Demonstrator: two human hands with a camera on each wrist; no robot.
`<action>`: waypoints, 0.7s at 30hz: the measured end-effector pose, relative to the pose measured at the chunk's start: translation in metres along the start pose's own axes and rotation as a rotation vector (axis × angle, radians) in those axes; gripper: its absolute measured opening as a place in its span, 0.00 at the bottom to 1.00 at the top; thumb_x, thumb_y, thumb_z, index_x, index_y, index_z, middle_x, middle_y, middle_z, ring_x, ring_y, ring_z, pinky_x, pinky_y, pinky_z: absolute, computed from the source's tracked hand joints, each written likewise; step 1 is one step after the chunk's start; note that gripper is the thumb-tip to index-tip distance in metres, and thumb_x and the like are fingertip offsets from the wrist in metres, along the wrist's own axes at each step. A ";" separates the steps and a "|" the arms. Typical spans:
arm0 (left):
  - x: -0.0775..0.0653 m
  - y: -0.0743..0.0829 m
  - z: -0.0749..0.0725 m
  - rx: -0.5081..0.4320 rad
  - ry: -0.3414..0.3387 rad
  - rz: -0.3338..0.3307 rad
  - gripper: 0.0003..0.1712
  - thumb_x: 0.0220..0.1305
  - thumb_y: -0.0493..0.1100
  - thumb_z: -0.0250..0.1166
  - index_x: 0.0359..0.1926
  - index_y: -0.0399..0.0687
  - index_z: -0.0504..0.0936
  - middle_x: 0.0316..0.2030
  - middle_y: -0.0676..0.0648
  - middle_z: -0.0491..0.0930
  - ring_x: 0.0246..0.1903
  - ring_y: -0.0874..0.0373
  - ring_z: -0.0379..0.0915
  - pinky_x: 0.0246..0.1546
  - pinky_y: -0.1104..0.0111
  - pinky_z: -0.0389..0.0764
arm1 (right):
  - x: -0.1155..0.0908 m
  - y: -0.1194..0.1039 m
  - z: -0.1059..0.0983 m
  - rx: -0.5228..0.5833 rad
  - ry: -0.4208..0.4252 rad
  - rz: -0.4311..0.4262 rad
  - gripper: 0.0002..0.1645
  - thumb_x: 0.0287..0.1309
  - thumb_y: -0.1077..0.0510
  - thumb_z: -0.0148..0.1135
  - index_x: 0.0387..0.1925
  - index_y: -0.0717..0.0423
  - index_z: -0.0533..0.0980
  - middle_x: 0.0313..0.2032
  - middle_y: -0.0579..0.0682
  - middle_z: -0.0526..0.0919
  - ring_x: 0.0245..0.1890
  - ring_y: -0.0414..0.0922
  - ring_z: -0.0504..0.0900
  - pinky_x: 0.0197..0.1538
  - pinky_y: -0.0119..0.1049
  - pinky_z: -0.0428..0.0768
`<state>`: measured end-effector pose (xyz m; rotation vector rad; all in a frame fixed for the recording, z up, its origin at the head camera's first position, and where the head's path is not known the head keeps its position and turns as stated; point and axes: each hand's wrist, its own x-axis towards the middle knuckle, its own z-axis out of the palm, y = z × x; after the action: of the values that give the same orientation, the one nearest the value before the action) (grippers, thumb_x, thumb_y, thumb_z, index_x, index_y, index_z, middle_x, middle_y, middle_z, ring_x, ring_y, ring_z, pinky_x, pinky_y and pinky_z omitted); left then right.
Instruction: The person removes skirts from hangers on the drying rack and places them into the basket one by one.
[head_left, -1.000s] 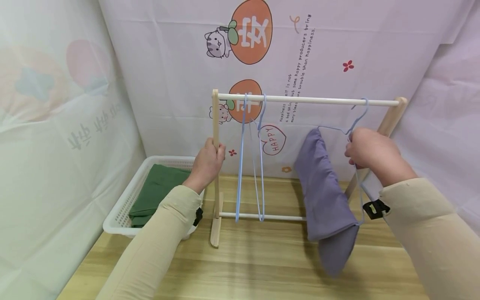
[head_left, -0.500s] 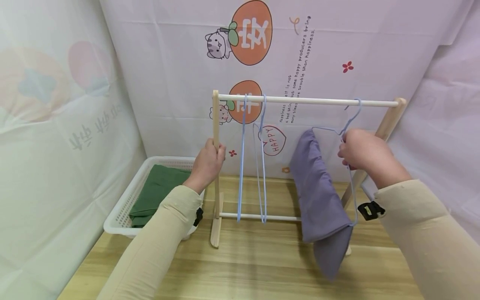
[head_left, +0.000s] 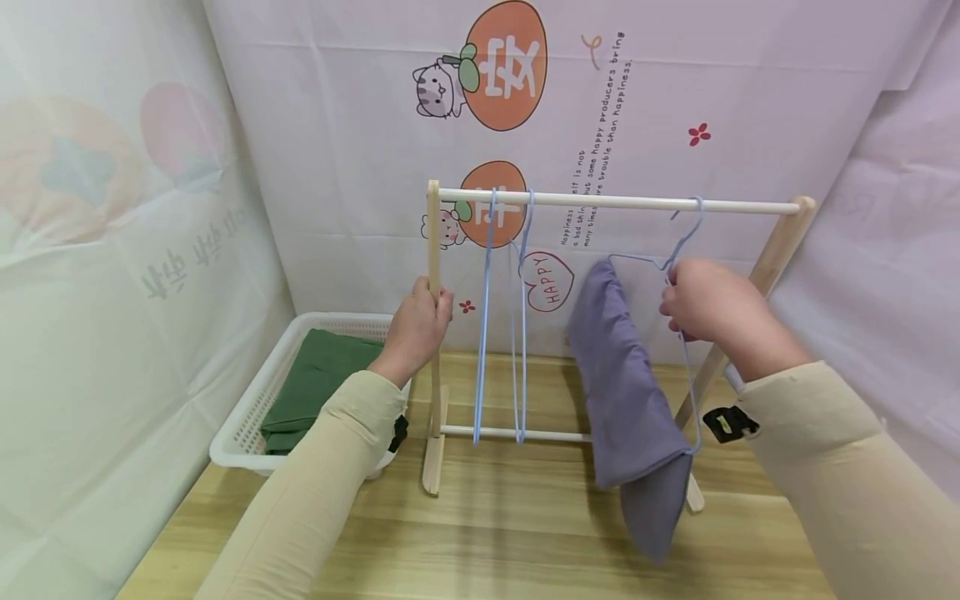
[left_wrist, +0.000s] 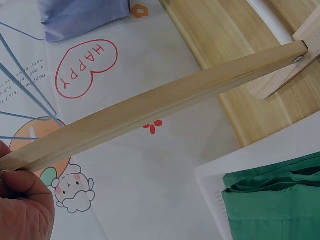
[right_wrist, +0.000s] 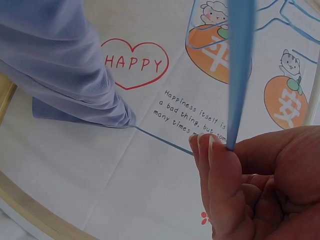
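My left hand grips the left wooden post of a small clothes rack; in the left wrist view the thumb lies along that post. Near the top of a blue hanger, just below its hook, my right hand pinches the wire. The hook is over the white top rail. A purple garment hangs from this hanger, bunched toward its far side, and shows as a bluish cloth in the right wrist view. Bare blue hangers hang on the rail's left part.
A white basket with folded green cloth stands left of the rack on the wooden table. The rack's lower bar runs close above the table. A printed white cloth forms the back wall.
My right hand has slid the hanger and the purple garment leftward along the rail. My left hand stays on the post. The bare hangers sway slightly.
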<state>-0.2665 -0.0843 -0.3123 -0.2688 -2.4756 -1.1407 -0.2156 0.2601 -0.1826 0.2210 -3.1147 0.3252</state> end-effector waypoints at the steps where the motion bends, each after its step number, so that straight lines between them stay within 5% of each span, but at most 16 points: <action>1: 0.000 0.000 0.000 -0.001 -0.001 0.000 0.17 0.75 0.53 0.43 0.45 0.43 0.65 0.26 0.46 0.75 0.18 0.54 0.66 0.16 0.64 0.71 | 0.000 -0.001 0.000 0.005 0.001 0.002 0.16 0.67 0.59 0.44 0.47 0.67 0.71 0.26 0.51 0.82 0.23 0.43 0.81 0.37 0.48 0.74; 21: 0.000 -0.001 0.001 0.018 0.010 0.007 0.16 0.75 0.51 0.44 0.46 0.42 0.66 0.26 0.46 0.76 0.19 0.54 0.67 0.17 0.64 0.71 | 0.001 -0.025 0.010 0.027 0.049 -0.021 0.16 0.67 0.58 0.40 0.45 0.63 0.71 0.27 0.49 0.83 0.22 0.42 0.81 0.37 0.47 0.73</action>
<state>-0.2668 -0.0840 -0.3132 -0.2657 -2.4727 -1.1135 -0.2131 0.2332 -0.1868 0.2418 -3.0593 0.3672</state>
